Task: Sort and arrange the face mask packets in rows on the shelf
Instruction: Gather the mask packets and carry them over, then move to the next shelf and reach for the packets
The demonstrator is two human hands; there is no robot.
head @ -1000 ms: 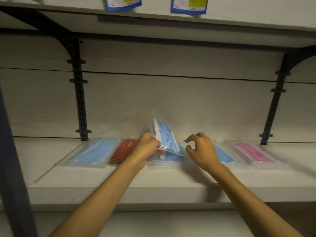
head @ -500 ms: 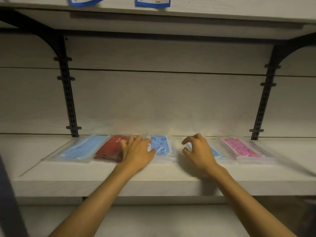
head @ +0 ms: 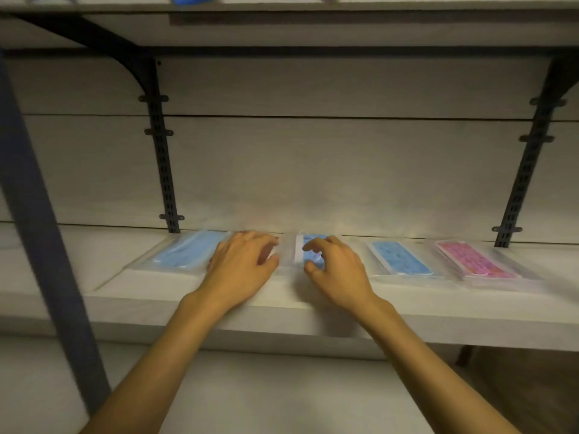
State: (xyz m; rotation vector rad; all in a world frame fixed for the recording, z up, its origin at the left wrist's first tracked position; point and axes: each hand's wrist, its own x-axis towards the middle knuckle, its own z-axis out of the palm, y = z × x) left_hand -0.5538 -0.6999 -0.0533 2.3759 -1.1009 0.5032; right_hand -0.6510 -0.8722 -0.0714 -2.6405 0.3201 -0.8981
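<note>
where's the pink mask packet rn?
Head view: the pink mask packet lies flat at the right end of the row on the shelf, just right of a blue patterned packet and below the right black bracket.

— What is fixed to the back wall (head: 313,170)?
— Two black slotted rails: a left rail (head: 163,158) and a right rail (head: 529,158), each curving into a bracket beneath the upper board (head: 313,29).
— And nearer?
— A dark blue upright post (head: 40,233) at the left, blurred. Pale floor (head: 282,399) shows below.
</note>
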